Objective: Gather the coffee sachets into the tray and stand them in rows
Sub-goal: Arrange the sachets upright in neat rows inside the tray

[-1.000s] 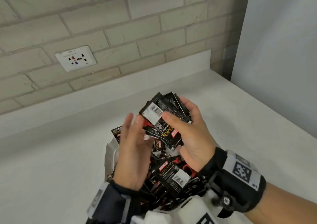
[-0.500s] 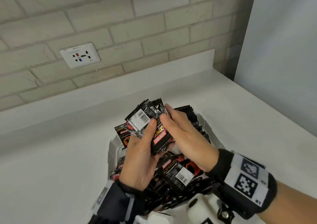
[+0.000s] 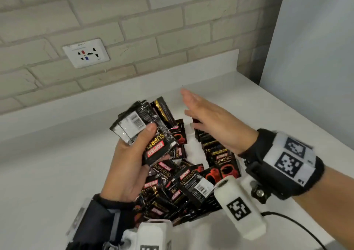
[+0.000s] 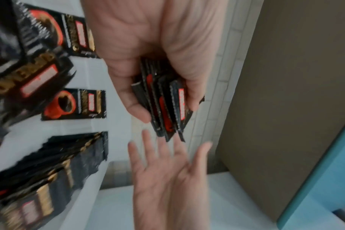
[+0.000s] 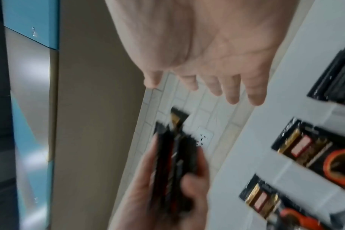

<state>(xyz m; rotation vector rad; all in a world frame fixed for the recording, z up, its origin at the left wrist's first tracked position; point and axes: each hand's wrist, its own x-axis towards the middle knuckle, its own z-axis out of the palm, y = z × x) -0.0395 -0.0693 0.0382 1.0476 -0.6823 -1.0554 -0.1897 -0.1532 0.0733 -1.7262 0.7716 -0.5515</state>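
From the head view, my left hand point(image 3: 132, 165) pinches a bundle of sachets point(image 3: 145, 133), thumb on top, above the tray point(image 3: 191, 135) of loose ones; the bundle's long axis tilts up and left, away from me. My right hand point(image 3: 212, 121) hovers flat, fingers straight and together, holding nothing. I judge I should square the edges before standing them beside the upright row point(image 3: 214, 146).

From the left wrist, the bundle's edges point(image 4: 165, 109) fan toward the other palm point(image 4: 167, 179).

The right wrist view is blurred: fingers point(image 5: 232, 91) straight, slightly apart.
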